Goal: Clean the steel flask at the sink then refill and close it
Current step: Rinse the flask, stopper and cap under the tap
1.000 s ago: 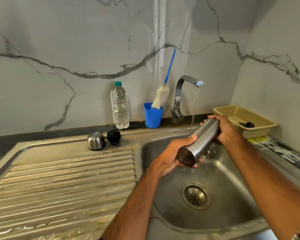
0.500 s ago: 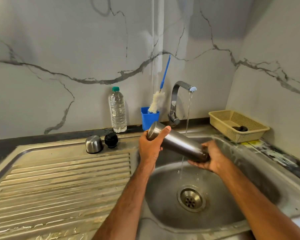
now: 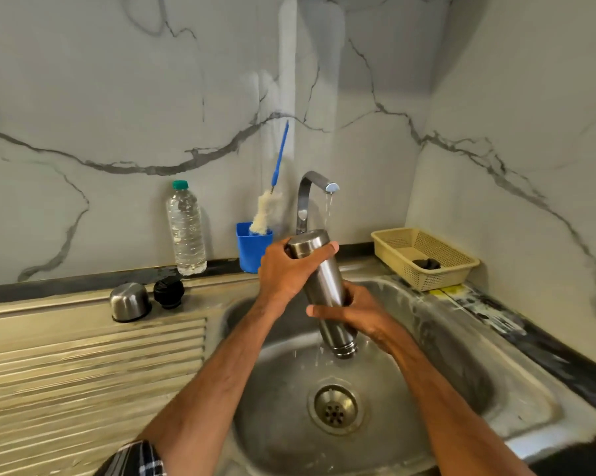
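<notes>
The steel flask (image 3: pixel 324 290) is upside down right under the tap (image 3: pixel 310 190), base up just below the spout and open threaded mouth pointing down over the sink (image 3: pixel 461 365). It leans a bit, with the mouth end tipped to the tap's right. The left hand (image 3: pixel 282 269) has its fingers (image 3: pixel 276 250) clenched around the base end, and the right hand (image 3: pixel 358 314) is wrapped around the lower body just above the neck. Water is coming out of the tap and there's splashing by the flask's mouth. The drain (image 3: pixel 336 408) sits well below the tap, near side. Left of the tap: a blue cup (image 3: pixel 251 249) with a bottle brush (image 3: pixel 267 209) in it, then a plastic water bottle (image 3: pixel 186 228), then further left a black stopper (image 3: pixel 168 292) and steel cap (image 3: pixel 130 302) on the drainboard, just beside each other. Right of the tap is a beige basket (image 3: pixel 454 266) with something dark inside.
</notes>
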A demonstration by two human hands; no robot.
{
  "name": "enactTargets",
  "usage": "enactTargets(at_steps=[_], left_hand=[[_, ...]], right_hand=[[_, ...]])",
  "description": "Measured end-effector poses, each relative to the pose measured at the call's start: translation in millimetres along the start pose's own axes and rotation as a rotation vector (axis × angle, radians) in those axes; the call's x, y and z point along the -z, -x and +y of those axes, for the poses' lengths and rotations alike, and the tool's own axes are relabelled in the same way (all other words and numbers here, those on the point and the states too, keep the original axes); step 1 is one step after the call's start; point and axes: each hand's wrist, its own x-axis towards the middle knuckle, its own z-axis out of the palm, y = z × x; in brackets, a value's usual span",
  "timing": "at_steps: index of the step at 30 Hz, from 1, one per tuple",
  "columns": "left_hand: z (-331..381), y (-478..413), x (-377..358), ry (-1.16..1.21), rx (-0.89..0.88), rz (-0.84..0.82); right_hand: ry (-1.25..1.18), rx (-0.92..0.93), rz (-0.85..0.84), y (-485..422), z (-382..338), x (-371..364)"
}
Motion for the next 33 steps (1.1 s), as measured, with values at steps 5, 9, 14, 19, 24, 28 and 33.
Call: enactTargets(at_steps=[5,9,14,19,24,28,33], left_hand=[[15,-9,-22,-0.088,0.004,-0.099],[12,-22,-44,-0.226,-0.038,-0.046],[8,-34,-65,-0.567,-0.176,-0.014],[31,-40,-75,-1.100,-0.311,-0.205],[21,-73,-63,-0.919,-0.102,-0.509],[17,-81,-46,-0.293,0.104,-0.590],[-5,-64,-40,0.245,0.129,-0.419]], right_hand=[[0.011,0.023,0.192,-16,12,-6],[0.109,-0.053,0.308,-26,26,-14],[0.187,-0.082,0.381,-27,28,-18],[0.265,-0.114,0.437,-26,29,-14],[0.342,-0.142,0.430,-22,31,-11],[0.062,-0.143,0.349,-19,22,-4],[-0.190,-0.155,0.218,-16,13,-10]])
